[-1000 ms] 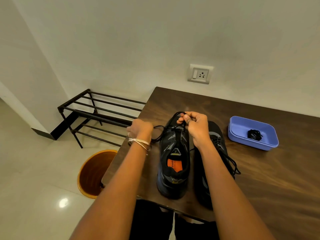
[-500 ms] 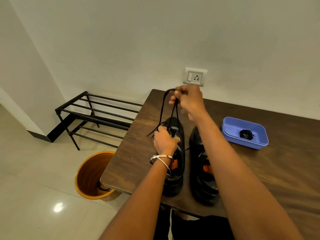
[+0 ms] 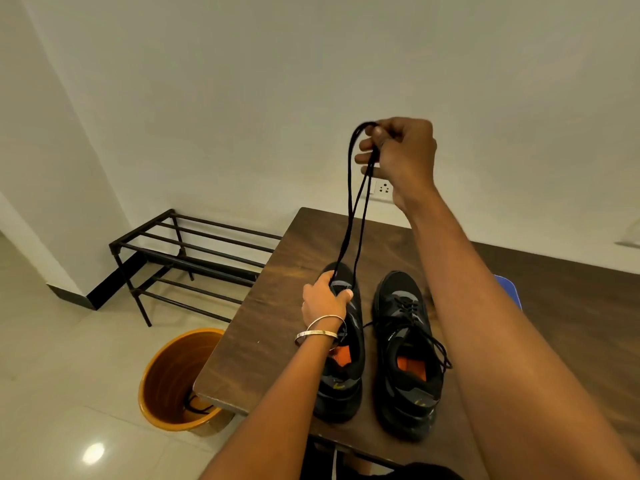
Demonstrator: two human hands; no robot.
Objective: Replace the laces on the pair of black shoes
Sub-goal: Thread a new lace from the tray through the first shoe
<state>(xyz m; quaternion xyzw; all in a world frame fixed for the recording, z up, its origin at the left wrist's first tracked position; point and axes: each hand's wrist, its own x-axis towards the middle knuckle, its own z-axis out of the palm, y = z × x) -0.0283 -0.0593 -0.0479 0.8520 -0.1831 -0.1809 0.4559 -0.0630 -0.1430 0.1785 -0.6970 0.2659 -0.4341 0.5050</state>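
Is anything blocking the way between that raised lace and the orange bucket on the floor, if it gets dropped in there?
Nothing visible does. The right hand holds the lace high above the table. The bucket stands open beside the table's left edge. The lace's lower end is at the left shoe, under the left hand.

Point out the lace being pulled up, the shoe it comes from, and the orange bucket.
lace (image 3: 349, 209), head view, on the taut strands midway up.
left shoe (image 3: 349, 386), head view, on its heel collar.
orange bucket (image 3: 162, 372), head view, on its inner wall.

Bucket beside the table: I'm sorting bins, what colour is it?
Orange; the bucket shows best in the head view.
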